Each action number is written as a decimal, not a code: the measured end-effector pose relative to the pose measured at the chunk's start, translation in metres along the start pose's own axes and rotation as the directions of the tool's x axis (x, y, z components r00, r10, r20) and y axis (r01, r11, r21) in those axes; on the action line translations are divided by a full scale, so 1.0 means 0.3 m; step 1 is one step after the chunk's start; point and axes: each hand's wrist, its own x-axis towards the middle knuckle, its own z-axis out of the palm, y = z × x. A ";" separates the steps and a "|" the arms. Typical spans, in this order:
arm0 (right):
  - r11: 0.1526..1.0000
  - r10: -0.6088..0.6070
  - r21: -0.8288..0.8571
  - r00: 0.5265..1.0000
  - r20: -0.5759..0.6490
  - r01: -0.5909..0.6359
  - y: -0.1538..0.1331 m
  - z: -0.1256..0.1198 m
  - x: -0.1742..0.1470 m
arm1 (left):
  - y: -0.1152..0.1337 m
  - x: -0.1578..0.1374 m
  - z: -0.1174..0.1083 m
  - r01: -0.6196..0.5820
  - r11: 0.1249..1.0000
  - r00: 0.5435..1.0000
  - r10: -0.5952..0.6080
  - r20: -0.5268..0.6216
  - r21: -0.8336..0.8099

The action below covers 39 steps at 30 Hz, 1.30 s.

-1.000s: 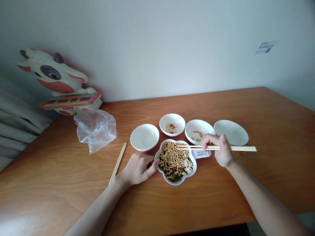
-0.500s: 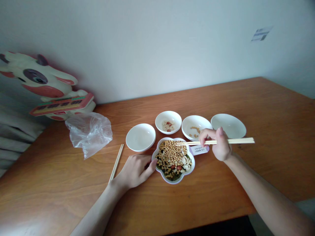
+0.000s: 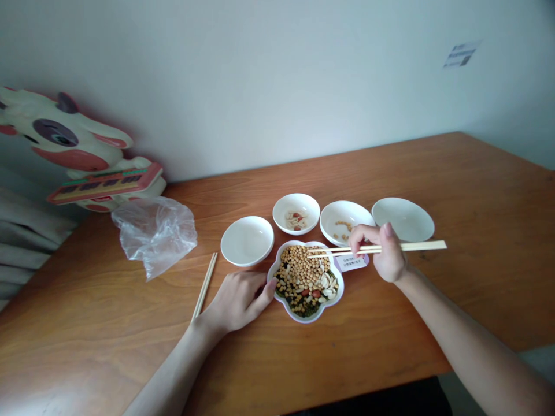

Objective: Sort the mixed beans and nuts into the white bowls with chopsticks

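My right hand (image 3: 385,254) grips a pair of wooden chopsticks (image 3: 425,246). Their tips, slightly parted, reach the yellow beans (image 3: 306,267) heaped in a flower-shaped dish (image 3: 307,319). Peanuts (image 3: 326,284) and small dark green bits share that dish. At its left rim is my left hand (image 3: 243,297), the thumb on the edge and the fingers curled, partly hidden. Behind the dish stand white bowls: one with a few peanuts (image 3: 296,220), another with several yellow beans (image 3: 343,225). The left bowl (image 3: 247,241) and the right bowl (image 3: 403,219) hold nothing visible.
A second pair of chopsticks (image 3: 204,286) lies left of my left hand. Farther left are a crumpled plastic bag (image 3: 155,234) and a cow-shaped toy keyboard (image 3: 87,153) against the wall. A printed label (image 3: 351,262) sits beside the dish.
The chopstick tips have shifted slightly left and down over the beans, and a gap between them shows more. My left hand stays at the dish rim. The view has tilted a little.
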 end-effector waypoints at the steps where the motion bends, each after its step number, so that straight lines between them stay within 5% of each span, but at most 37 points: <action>1: 1.000 0.002 0.001 1.000 -0.001 -0.002 0.002 0.000 -0.001 | 0.000 0.001 0.000 0.000 1.000 1.000 0.000 -0.001 -0.005; 16: 1.000 -0.027 -0.010 0.999 -0.030 0.027 0.007 -0.003 0.000 | -0.007 0.006 -0.001 -0.007 1.000 1.000 0.008 0.014 -0.025; 26: 0.990 0.048 0.136 0.988 -0.145 -0.028 -0.026 -0.006 0.014 | -0.013 0.003 0.003 -0.003 1.000 1.000 0.003 0.010 -0.022; 39: 0.995 0.079 0.055 0.997 0.019 -0.080 -0.025 -0.066 0.013 | -0.016 0.005 0.006 0.002 1.000 1.000 -0.002 -0.004 0.018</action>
